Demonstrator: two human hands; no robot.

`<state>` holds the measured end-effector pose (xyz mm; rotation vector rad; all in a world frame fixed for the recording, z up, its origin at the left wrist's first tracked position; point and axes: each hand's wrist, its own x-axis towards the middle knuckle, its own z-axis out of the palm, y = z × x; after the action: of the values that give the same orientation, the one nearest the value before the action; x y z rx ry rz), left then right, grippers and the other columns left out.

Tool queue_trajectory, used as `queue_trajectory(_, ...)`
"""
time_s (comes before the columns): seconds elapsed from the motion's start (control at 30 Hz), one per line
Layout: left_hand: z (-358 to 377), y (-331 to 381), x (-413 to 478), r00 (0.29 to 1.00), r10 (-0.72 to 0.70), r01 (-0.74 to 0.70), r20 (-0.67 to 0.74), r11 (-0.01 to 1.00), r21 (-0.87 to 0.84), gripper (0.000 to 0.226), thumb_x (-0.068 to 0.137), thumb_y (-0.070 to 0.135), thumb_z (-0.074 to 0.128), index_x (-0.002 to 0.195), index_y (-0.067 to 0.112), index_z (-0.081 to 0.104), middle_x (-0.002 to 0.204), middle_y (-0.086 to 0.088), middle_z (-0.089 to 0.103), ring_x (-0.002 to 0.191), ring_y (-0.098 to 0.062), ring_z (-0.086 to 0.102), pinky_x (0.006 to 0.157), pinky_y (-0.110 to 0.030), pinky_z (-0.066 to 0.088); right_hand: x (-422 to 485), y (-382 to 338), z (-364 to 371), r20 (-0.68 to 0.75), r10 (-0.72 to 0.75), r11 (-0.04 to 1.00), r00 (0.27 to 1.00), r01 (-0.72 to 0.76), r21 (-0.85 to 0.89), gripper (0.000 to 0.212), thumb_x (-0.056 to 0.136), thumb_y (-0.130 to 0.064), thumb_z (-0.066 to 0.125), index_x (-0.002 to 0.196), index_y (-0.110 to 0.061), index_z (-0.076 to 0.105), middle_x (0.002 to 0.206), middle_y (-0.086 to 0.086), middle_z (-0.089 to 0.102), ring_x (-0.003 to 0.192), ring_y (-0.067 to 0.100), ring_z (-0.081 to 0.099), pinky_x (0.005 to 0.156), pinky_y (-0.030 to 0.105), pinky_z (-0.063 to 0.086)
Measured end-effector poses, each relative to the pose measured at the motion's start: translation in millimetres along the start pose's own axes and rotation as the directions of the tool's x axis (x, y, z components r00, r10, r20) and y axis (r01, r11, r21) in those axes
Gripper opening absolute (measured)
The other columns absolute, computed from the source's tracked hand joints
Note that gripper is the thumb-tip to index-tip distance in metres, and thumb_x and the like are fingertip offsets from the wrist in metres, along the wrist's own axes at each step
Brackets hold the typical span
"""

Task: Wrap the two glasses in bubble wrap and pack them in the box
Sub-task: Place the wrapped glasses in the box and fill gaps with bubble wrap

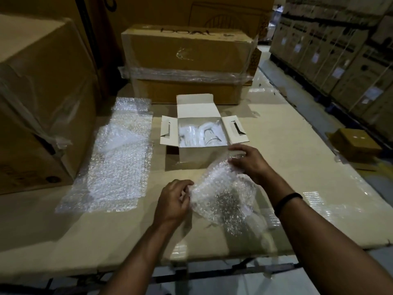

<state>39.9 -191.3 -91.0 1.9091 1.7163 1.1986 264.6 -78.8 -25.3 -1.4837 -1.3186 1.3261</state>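
**A:** Where is the bubble wrap bundle (223,194)?

**B:** In front of the person, over the worktop (63,231) near its front edge, just to the near right of the white box (200,154). It lies slanted, with one end toward the box and the other toward the person. Whether it rests on the worktop cannot be told.

**A:** What has hold of it?

**B:** Both hands. The left hand (173,201) has its grip closed on the bundle's left edge, fingers curled and pinching the wrap. The right hand (248,160) has its grip on the far end, fingers bent over the top of the wrap, close to the box's front right corner.

**A:** Is a glass inside?

**B:** A darker patch shows through the bubbles in the lower half, but its shape cannot be made out.

**A:** And the box?

**B:** It stands mid-worktop with its lid tipped back and both side flaps spread. Inside lie pale wrapped shapes with thin dark curved lines. Whether they are glasses cannot be told.

**A:** What else is there?

**B:** Loose sheets (119,158) of bubble wrap lie flat to the left of the box, well apart from the bundle. A taped carton (187,52) stands behind the box, and a big carton (36,103) stands at the left. A small brown box (355,143) sits beyond the right edge. A black wristband (288,201) circles the right wrist.
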Motion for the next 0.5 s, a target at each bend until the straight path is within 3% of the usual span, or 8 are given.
queue_trajectory(0.07, 4.5, -9.1, 1.9, 0.995, 0.083, -0.087, 0.054, 0.993, 0.084, 0.03, 0.075, 0.013, 0.055, 0.098, 0.02, 0.073, 0.086, 0.007, 0.061, 0.08, -0.016, 0.057, 0.07, -0.029, 0.047, -2.6, 15.1, -13.3, -0.017, -0.001, 0.992, 1.0, -0.001, -0.122, 0.031, 0.085, 0.005, 0.067, 0.115, -0.002, 0.065, 0.065, 0.005, 0.064, 0.048, 0.011, 0.058, 0.046, 0.021, 0.047)
queue_trajectory(0.2, 9.8, -20.6, -1.1, 0.96, 0.156, -0.193, 0.234, 0.97, 0.147, 0.023, 0.071, 0.028, 0.061, 0.089, 0.03, 0.076, 0.087, 0.008, 0.064, 0.081, -0.02, 0.06, 0.071, -0.037, 0.046, -12.3, 41.7, -29.7, -0.065, -0.019, 0.911, 0.998, -0.009, -0.412, 0.03, 0.081, -0.006, 0.075, 0.111, -0.01, 0.071, 0.093, 0.002, 0.071, 0.069, 0.012, 0.063, 0.06, 0.02, 0.047)
queue_trajectory(0.27, 10.9, -20.1, -1.1, 0.938, 0.205, -0.253, 0.281, 0.956, 0.149, 0.027, 0.074, 0.035, 0.054, 0.09, 0.032, 0.076, 0.089, 0.011, 0.063, 0.085, -0.018, 0.058, 0.073, -0.034, 0.038, -17.0, 49.5, -34.9, -0.068, -0.028, 0.808, 0.997, -0.017, -0.589, 0.031, 0.081, -0.013, 0.076, 0.111, -0.016, 0.071, 0.104, 0.002, 0.07, 0.085, 0.017, 0.066, 0.065, 0.021, 0.046)
queue_trajectory(0.33, 10.6, -17.3, -1.4, 0.93, 0.217, -0.268, 0.297, 0.953, 0.144, 0.031, 0.076, 0.04, 0.05, 0.092, 0.033, 0.076, 0.092, 0.013, 0.062, 0.091, -0.014, 0.054, 0.077, -0.032, 0.031, -20.5, 56.5, -36.4, -0.037, -0.088, 0.623, 0.995, 0.026, -0.782, 0.029, 0.082, -0.022, 0.073, 0.111, -0.023, 0.071, 0.115, 0.003, 0.067, 0.102, 0.024, 0.063, 0.078, 0.025, 0.045)
queue_trajectory(0.4, 10.8, -12.4, -2.1, 0.94, 0.17, -0.21, 0.297, 0.972, 0.109, 0.033, 0.079, 0.048, 0.049, 0.096, 0.035, 0.075, 0.096, 0.016, 0.06, 0.096, -0.01, 0.051, 0.08, -0.032, 0.028, -24.1, 61.7, -36.3, -0.004, -0.189, 0.436, 0.982, 0.08, -0.896, 0.027, 0.085, -0.031, 0.067, 0.111, -0.029, 0.071, 0.125, 0.004, 0.061, 0.112, 0.03, 0.054, 0.09, 0.033, 0.043)
queue_trajectory(0.43, 12.1, -9.9, -1.8, 0.955, 0.116, -0.148, 0.272, 0.984, 0.099, 0.038, 0.08, 0.053, 0.047, 0.1, 0.036, 0.074, 0.099, 0.016, 0.06, 0.098, -0.01, 0.051, 0.08, -0.032, 0.028, -24.9, 61.7, -35.5, -0.01, -0.244, 0.4, 0.97, 0.091, -0.912, 0.027, 0.086, -0.033, 0.064, 0.113, -0.03, 0.07, 0.128, 0.004, 0.058, 0.115, 0.03, 0.049, 0.093, 0.036, 0.04)
queue_trajectory(0.5, 13.7, -2.1, 0.9, 0.983, -0.047, 0.017, 0.178, 0.986, 0.163, 0.056, 0.079, 0.067, 0.039, 0.113, 0.035, 0.069, 0.106, 0.01, 0.06, 0.104, -0.016, 0.051, 0.083, -0.034, 0.029, -25.0, 58.4, -33.1, -0.037, -0.315, 0.427, 0.948, 0.107, -0.898, 0.03, 0.09, -0.036, 0.061, 0.119, -0.029, 0.066, 0.135, 0.004, 0.052, 0.122, 0.029, 0.042, 0.098, 0.039, 0.034)
